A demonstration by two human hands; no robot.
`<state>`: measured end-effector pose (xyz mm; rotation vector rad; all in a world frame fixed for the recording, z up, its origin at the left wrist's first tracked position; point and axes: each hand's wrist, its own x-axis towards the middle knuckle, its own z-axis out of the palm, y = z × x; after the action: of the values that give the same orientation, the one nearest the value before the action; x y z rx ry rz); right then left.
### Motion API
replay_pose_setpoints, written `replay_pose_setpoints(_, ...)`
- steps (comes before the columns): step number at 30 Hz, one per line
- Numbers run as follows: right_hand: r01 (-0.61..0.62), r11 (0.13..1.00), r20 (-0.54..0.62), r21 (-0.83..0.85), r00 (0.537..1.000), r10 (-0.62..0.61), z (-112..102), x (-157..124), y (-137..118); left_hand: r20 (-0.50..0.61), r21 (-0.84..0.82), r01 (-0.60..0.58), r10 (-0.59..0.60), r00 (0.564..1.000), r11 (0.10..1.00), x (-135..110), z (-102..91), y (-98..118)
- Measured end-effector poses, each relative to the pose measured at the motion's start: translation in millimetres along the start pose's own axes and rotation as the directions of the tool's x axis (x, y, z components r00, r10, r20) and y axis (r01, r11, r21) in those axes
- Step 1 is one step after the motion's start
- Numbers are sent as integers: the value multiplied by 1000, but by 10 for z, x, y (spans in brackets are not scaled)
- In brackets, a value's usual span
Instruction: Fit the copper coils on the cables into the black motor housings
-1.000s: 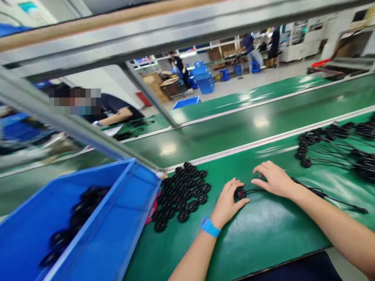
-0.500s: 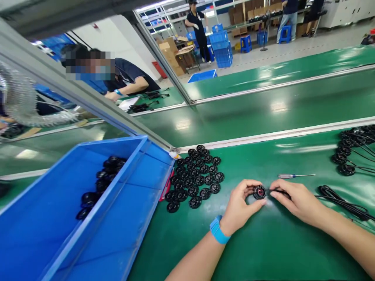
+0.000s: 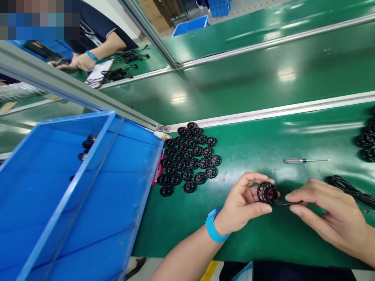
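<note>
My left hand (image 3: pixel 238 205), with a blue band (image 3: pixel 215 226) on its wrist, grips a small round black slotted housing (image 3: pixel 266 192) between thumb and fingers. Red shows in the housing's centre, which faces right. A thin black cable (image 3: pixel 283 202) runs from it to my right hand (image 3: pixel 329 210), whose thumb and index finger close around it. Beyond my right hand lies a coiled black cable (image 3: pixel 348 187), partly covered by that hand. A screwdriver (image 3: pixel 307 160) with a clear handle rests on the green table (image 3: pixel 249 144).
Several round black parts (image 3: pixel 187 156) lie grouped left of my hands. A large blue bin (image 3: pixel 117 187) at the left holds more black parts. Further black parts (image 3: pixel 367 138) sit at the right edge. Across the metal frame (image 3: pixel 140 113), another person's hands (image 3: pixel 84 60) are at work.
The view has tilted down. My right hand has moved slightly away from the housing and opened its pose somewhat, still on the cable. My left hand has turned the housing, showing its slotted side.
</note>
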<state>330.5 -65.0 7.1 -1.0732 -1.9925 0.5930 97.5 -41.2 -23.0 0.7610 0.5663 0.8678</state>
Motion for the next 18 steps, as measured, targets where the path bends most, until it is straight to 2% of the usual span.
replay_pose_setpoints(10, -8, 1000, 54, 12, 998, 7, -59, -3, -19, -24, -28, 91, -92, 996, 995, -24, 5, 21)
replay_pose_setpoints(18, -39, 997, 106, 66, 994, 32, -59, 45, -11, 12, -77, 201, -200, 980, 977, -35, -19, -19)
